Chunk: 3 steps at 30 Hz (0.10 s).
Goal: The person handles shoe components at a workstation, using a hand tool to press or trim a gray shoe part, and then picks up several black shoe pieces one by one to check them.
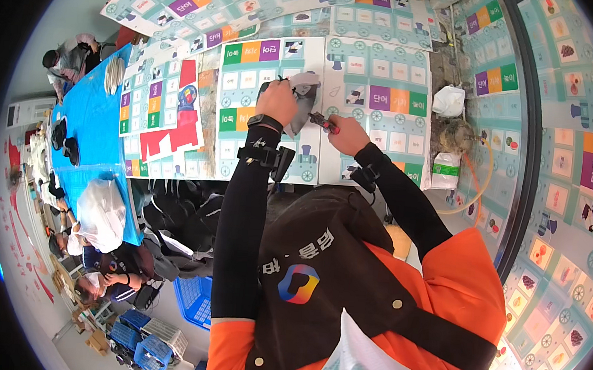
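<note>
My left hand [277, 103] is closed on a grey fabric piece [303, 111], dark with a paler upper part; it may be a shoe upper, but its full shape is partly hidden behind my fingers. Just to the right, my right hand [347, 135] grips small snips [324, 123] with red and dark parts. Their tip points left and sits at the fabric's right edge; whether it touches I cannot tell. Both hands are over a table covered with printed sheets [380, 67]. Black sleeves and wrist straps cover my forearms.
A blue-topped table [98, 126] on the left bears black shoes [71, 149] and a white bundle [114, 76]. Dark bags or garments [181, 211] hang below my table edge. A blue crate [193, 300] stands on the floor. A yellow hose [483, 184] curves at right. Other people are at left.
</note>
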Motion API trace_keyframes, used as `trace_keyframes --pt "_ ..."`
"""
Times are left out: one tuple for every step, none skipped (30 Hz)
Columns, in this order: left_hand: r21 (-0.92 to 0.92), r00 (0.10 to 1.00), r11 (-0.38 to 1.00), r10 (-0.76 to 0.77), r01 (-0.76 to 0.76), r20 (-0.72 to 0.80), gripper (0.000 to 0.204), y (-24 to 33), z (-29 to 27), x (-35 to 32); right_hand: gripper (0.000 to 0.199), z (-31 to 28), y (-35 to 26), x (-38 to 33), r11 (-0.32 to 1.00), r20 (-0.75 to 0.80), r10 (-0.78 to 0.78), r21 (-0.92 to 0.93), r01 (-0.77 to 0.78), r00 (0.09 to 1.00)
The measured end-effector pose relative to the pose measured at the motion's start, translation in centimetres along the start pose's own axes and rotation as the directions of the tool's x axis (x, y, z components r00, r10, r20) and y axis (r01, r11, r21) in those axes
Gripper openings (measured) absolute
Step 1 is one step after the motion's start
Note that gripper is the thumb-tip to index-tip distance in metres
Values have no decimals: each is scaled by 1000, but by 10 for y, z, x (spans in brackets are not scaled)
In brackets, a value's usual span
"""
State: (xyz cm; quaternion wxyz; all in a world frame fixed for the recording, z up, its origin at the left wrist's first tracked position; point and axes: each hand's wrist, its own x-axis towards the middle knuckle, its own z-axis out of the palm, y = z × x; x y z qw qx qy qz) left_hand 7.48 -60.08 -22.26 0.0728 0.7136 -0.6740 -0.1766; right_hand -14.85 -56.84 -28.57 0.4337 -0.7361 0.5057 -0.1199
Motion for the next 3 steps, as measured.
trace_keyframes --pt "-8 1000 1000 -11 11 9 23 -1 0 0 22 3 1 0 1000 -37 25 9 -25 999" --pt "0 1000 1000 -4 4 9 23 -2 -1 1 23 6 2 -1 999 -74 51 19 -50 996" --pt "5 1000 1000 0 0 9 23 -4 -1 1 28 6 5 0 994 -84 87 69 -82 993"
